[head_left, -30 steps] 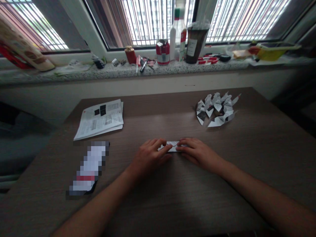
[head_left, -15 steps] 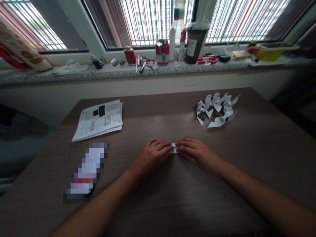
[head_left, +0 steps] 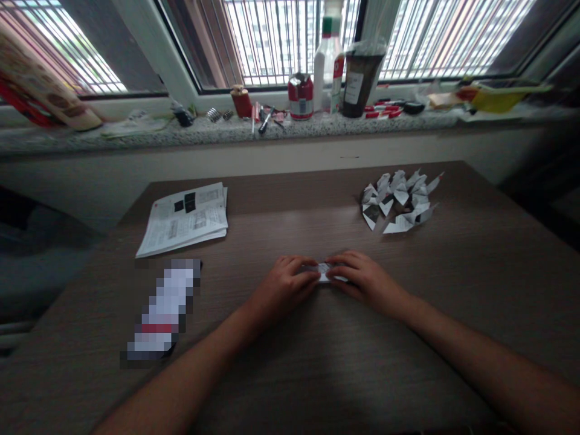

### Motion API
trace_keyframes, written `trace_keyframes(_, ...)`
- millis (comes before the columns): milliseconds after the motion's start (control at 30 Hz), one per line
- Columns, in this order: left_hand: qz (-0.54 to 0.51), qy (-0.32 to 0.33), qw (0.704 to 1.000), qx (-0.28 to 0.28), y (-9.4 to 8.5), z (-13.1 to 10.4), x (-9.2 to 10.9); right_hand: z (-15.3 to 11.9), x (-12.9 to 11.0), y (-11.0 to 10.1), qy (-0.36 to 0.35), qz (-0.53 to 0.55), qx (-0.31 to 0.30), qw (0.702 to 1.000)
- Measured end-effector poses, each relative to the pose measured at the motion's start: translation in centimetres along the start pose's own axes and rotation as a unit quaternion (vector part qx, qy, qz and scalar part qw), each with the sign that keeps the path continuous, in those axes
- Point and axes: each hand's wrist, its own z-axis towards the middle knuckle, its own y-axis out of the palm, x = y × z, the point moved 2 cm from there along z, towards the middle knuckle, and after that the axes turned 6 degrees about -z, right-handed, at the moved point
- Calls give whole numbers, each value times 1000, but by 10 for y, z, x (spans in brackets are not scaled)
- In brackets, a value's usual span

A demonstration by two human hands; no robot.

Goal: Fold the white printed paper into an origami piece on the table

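Note:
A small folded piece of printed paper (head_left: 323,273) lies low on the table, between my two hands. My left hand (head_left: 290,281) grips its left end, with the fingertips closed over the paper. From the other side, my right hand (head_left: 357,275) has its fingers closed on the right end. Much of the paper is covered by the fingers, so its full shape is hidden. Beyond my right hand sits a ring-like cluster of folded paper pieces (head_left: 399,196), with points sticking up.
Printed sheets (head_left: 194,223) lie in a stack at the back left of the brown table (head_left: 290,374). A phone (head_left: 165,308), blurred out, lies near my left forearm. On the windowsill (head_left: 149,140) stand a red can (head_left: 300,96), a bottle (head_left: 322,66) and a dark cup (head_left: 361,78).
Both hands stay at the paper with only small finger shifts. A little more of the paper's top shows between them. The whole view has moved slightly.

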Motion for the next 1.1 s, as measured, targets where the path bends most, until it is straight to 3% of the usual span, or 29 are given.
trace_keyframes(567,-60,-48,997,22,-5,6,3,1,-4,-5,25,57,39,997)
trace_keyframes(1100,-103,-80,991,20,-1,7,3,5,-2,1,63,21,31,997)
